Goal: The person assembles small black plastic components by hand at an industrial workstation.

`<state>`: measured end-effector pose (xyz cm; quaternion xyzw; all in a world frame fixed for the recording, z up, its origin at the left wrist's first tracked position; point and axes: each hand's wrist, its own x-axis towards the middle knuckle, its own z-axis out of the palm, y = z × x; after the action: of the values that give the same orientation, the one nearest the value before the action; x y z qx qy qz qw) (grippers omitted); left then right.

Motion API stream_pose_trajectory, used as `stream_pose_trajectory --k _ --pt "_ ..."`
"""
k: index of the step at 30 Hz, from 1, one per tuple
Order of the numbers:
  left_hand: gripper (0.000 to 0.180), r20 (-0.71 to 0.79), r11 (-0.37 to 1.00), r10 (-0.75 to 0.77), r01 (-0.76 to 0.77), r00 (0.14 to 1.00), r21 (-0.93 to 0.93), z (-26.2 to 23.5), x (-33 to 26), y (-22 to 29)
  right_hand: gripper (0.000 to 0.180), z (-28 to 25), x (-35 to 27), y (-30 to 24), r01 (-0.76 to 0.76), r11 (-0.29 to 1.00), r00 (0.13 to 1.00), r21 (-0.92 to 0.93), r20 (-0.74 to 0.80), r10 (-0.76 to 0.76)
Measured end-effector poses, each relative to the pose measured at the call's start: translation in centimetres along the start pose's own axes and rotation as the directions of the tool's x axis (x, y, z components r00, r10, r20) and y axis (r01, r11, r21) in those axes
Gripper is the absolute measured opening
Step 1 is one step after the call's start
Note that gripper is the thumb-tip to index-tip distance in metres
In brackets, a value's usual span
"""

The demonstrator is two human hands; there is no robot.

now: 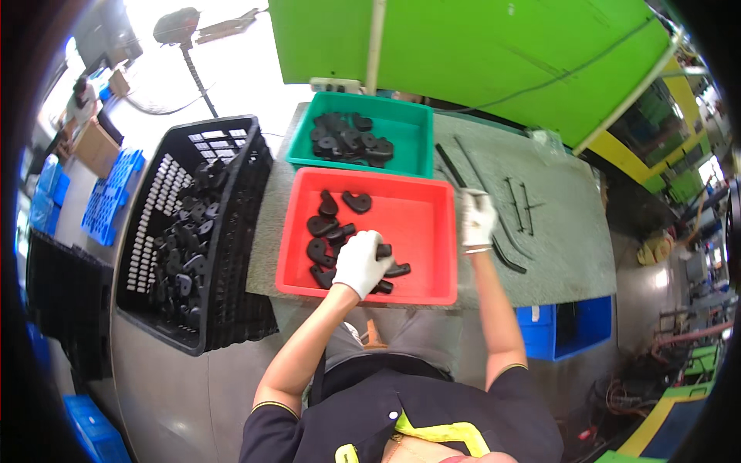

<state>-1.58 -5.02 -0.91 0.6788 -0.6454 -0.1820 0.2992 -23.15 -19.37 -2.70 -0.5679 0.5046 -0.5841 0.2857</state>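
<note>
My left hand, in a white glove, is closed on a black moulded plastic part inside the red bin. Several similar black parts, each with a rounded head and a short neck, such as this one, lie in the left half of the bin. To the right of the bin, my gloved right hand is closed over the middle of a black bent tube on the grey table. The hand hides that stretch of the tube.
Behind the red bin stands a green bin with more black parts. A tall black crate full of them is at the left. A thin grey rod and two thin dark rods lie at the right. A blue bin sits below the table.
</note>
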Motion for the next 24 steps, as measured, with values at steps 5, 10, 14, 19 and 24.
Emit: stream_pose_trajectory --k 5,10,14,19,24 --pt "0.044 -0.219 0.947 0.302 -0.267 0.928 0.177 -1.8 -1.2 -0.5 0.025 -11.3 6.3 9.0 0.12 0.358 0.99 -0.926 0.087 -0.107" --pt "0.032 -0.251 0.971 0.238 -0.227 0.938 0.073 -3.0 -2.9 -3.1 0.024 -10.2 10.0 4.5 -0.001 -0.078 0.928 -0.997 -0.03 0.371" --pt "0.023 -0.253 0.97 0.24 -0.223 0.937 0.094 -2.9 -3.2 -2.5 0.018 -4.1 10.7 -0.2 0.239 0.088 0.968 -0.967 0.231 -0.094" --pt "0.021 -0.275 0.974 0.225 -0.215 0.935 0.065 -2.5 -2.8 -2.6 0.031 12.3 9.6 -0.4 0.637 0.612 0.685 -0.47 0.709 -0.168" --pt "0.018 -0.251 0.987 0.161 -0.157 0.955 0.034 -2.3 -3.2 -2.8 0.033 22.1 7.7 -0.3 0.603 0.389 0.724 -0.697 0.683 0.101"
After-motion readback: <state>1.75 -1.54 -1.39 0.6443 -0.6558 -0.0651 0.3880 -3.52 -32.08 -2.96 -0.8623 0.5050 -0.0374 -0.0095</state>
